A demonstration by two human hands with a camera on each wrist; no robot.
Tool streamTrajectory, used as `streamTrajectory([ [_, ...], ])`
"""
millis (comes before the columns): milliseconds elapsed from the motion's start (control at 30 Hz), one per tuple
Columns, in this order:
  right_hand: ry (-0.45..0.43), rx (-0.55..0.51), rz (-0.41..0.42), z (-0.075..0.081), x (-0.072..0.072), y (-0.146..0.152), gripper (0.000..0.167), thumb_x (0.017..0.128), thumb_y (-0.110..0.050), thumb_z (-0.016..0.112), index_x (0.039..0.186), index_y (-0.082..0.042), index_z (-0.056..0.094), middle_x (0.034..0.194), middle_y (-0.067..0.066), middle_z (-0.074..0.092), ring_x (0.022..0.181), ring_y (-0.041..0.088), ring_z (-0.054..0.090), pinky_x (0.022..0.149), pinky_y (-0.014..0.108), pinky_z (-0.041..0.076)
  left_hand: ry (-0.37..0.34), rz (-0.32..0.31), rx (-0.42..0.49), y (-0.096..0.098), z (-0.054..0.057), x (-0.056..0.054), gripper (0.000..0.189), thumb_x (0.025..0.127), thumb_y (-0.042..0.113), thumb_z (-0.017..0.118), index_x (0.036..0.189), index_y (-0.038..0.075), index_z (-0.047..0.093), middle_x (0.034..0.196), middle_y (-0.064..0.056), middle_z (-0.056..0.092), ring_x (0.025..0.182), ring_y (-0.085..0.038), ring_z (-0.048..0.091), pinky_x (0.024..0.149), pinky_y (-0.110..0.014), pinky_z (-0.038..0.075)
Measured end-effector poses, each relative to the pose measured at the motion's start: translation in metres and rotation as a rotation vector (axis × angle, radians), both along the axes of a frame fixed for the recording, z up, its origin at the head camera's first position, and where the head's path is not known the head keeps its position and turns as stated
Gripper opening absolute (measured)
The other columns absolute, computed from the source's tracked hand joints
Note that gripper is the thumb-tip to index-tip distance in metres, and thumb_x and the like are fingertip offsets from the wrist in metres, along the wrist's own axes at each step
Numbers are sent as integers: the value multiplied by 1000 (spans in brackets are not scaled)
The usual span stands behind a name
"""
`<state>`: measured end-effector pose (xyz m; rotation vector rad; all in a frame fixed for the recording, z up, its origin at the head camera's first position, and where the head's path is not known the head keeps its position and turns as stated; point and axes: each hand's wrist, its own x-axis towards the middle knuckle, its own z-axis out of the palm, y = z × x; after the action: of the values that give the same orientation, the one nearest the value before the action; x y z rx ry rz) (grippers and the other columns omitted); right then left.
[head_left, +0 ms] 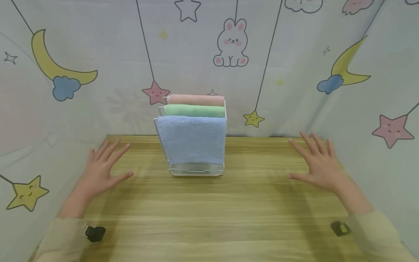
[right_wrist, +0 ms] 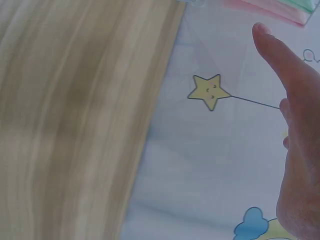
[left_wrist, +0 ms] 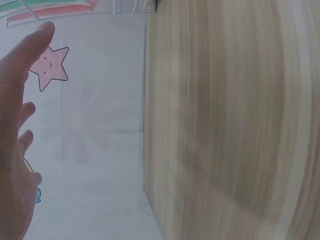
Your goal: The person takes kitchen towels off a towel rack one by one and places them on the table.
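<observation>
A white wire rack (head_left: 196, 173) stands toward the back of the wooden table. Over its bars hang a blue towel (head_left: 193, 140) in front, a green towel (head_left: 194, 110) behind it and a pink towel (head_left: 196, 99) at the rear. Left of the rack, my left hand (head_left: 103, 167) is held with fingers spread, touching nothing. My right hand (head_left: 319, 163) is on the other side, also spread and holding nothing. Both wrist views show straight fingers; in the left one, the ends of the green towel (left_wrist: 45, 4) and pink towel (left_wrist: 50, 13) show past the thumb.
The wood-grain table (head_left: 209, 214) reaches back to a white curtain (head_left: 193, 54) printed with stars, moons and a rabbit. This cloth also closes in both sides. A small black device (head_left: 95, 233) sits at the left wrist, another black device (head_left: 340, 228) at the right.
</observation>
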<state>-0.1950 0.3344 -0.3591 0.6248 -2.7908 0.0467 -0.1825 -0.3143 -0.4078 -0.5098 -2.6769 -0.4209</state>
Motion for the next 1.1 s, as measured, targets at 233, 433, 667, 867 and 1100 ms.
streamTrajectory([
  [233, 66, -4, 32, 26, -10, -16, 106, 72, -64, 76, 157, -32, 21, 168, 8, 7, 154, 39, 2, 113, 77, 4, 30, -50, 186, 15, -10, -4, 84, 84, 32, 78, 154, 20, 34, 159, -21, 31, 144, -53, 27, 114, -76, 13],
  [433, 83, -3, 59, 43, -19, -32, 106, 73, -63, 76, 157, -34, 20, 168, 8, 6, 154, 37, 0, 113, 76, 6, 9, -58, 281, 31, -17, -11, 80, 85, 25, 77, 153, 18, 36, 156, -23, 37, 137, -53, 36, 112, -75, 22],
  [667, 110, -12, 110, 63, -23, -52, 106, 73, -59, 78, 158, -34, 18, 167, 9, 6, 154, 37, -1, 114, 75, 4, 66, -39, 365, 56, -34, -17, 74, 82, 12, 80, 147, 12, 45, 138, -21, 59, 125, -45, 53, 101, -64, 43],
  [867, 120, -26, 145, 80, -27, -77, 100, 79, -55, 75, 158, -34, 19, 168, 6, 2, 154, 35, -3, 115, 75, 5, 13, -43, 484, 73, -43, -23, 66, 84, 7, 77, 144, 11, 49, 125, -18, 68, 116, -34, 62, 99, -54, 48],
  [1100, 136, -77, 197, 91, -32, -106, 94, 81, -54, 73, 157, -34, 22, 168, 5, 4, 155, 33, -3, 117, 72, 2, -126, -37, 748, 93, -48, -24, 49, 92, 12, 70, 138, 12, 54, 125, -16, 69, 113, -33, 65, 95, -20, 54],
])
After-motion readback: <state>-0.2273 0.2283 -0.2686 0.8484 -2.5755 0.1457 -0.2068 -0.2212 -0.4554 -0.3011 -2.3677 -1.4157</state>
